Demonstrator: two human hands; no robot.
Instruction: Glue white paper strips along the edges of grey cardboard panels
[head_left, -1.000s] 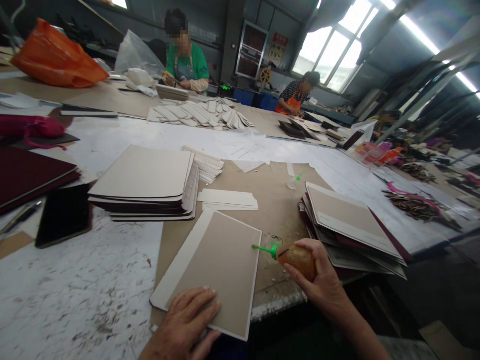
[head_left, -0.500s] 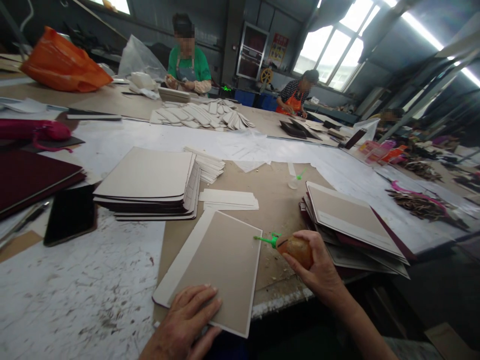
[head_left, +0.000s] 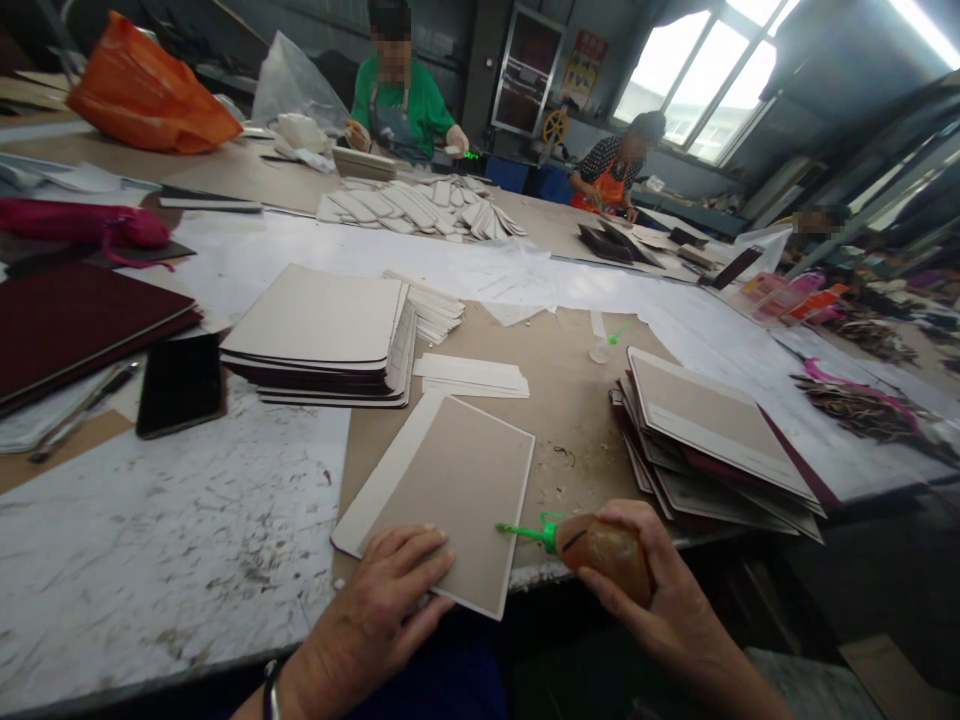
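My left hand (head_left: 379, 605) lies flat, fingers spread, on the near corner of a grey-brown board cover (head_left: 457, 490) with a white strip along its left edge. My right hand (head_left: 660, 590) is closed round a brownish glue bottle (head_left: 600, 548) with a green nozzle. The nozzle tip points left and sits at the cover's right edge, near its front corner. The cover rests on a brown cardboard sheet (head_left: 559, 410) at the table's front edge.
A stack of cream boards (head_left: 322, 335) sits behind the cover, white strips (head_left: 469, 375) beside it. Finished covers (head_left: 712, 440) are piled on the right. A black phone (head_left: 180, 385) and dark red folders (head_left: 75, 320) lie left. Two people work at the far side.
The glue bottle's nozzle has moved down the cover's right edge toward me. The view has shifted, with the table lying further right and higher. My left hand stays on the cover.
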